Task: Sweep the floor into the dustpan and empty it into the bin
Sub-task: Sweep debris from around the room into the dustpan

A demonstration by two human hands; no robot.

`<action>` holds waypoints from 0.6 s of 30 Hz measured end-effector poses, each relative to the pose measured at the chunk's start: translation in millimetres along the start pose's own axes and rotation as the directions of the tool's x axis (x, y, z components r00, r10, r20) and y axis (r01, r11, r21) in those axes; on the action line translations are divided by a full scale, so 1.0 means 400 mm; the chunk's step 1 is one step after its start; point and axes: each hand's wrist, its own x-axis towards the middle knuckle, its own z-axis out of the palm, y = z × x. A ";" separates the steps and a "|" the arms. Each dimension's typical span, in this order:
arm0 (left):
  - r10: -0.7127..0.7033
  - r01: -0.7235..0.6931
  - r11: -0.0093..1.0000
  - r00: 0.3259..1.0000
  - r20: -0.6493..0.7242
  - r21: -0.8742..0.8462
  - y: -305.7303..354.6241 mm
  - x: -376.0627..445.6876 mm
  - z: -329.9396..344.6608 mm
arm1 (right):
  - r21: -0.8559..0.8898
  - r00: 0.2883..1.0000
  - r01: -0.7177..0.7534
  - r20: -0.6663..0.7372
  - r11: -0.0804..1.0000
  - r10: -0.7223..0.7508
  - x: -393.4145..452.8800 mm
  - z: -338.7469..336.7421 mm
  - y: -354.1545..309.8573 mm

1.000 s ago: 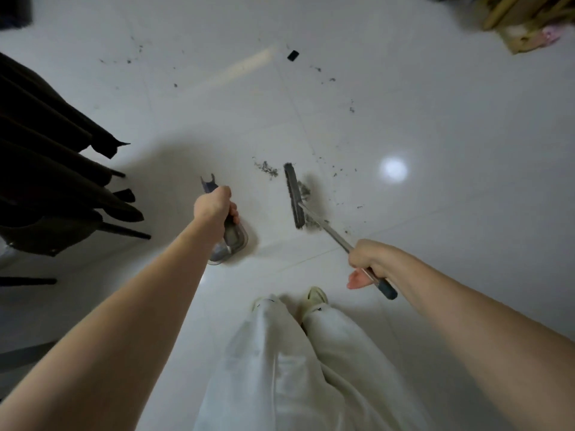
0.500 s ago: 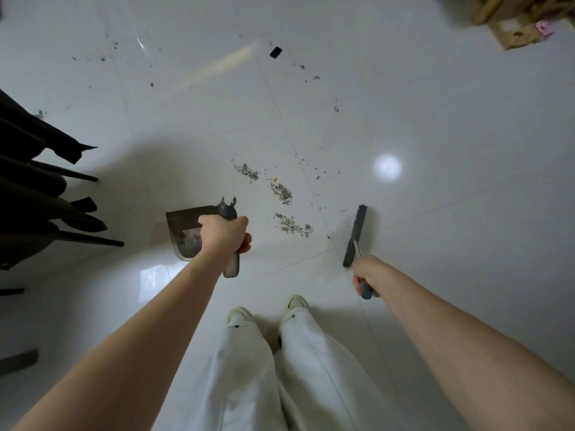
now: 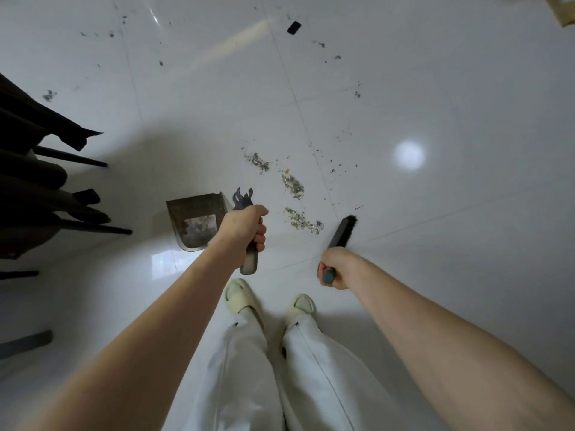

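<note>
Currently mid-sweep, collection phase. My left hand (image 3: 241,227) has its fingers wrapped around the dustpan (image 3: 199,220) handle; my right hand (image 3: 334,269) has its fingers clamped on the brush (image 3: 340,233) handle.

Positions, all relative to the dustpan:
- Three small debris piles (image 3: 303,220) lie on the floor (image 3: 435,88) just right of it, stepping away from me; the nearest sits between pan and brush head.
- Brush is further right, past the piles. Whether the bristles touch the floor, can't tell.
- Loose specks scatter far beyond it, plus a small dark chip (image 3: 294,27) well apart at the far end.
- Some dirt already sits inside the pan.

Orientation: pan handle runs roughly toward me. Which edge is the lip, can't tell. Brush long axis runs from my fist up and slightly right, head pointing away from me, about parallel to the pan handle.

Next move, my read: get the pan lip flat on the floor facing the piles, then stroke the brush leftward through them. Risk is streaking fine dust past the lip. Far specks need another pass; bin not in view.
</note>
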 end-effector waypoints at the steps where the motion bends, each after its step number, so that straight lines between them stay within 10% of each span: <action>1: 0.012 -0.012 1.000 1.000 -0.017 0.006 0.010 0.007 -0.004 | 0.010 1.000 0.004 0.027 1.000 -0.005 -0.002 0.029 -0.021; 18: 0.056 -0.045 0.986 0.996 -0.064 0.158 0.284 0.087 -0.186 | 0.210 0.992 0.121 -0.047 0.970 -0.114 -0.131 0.136 -0.166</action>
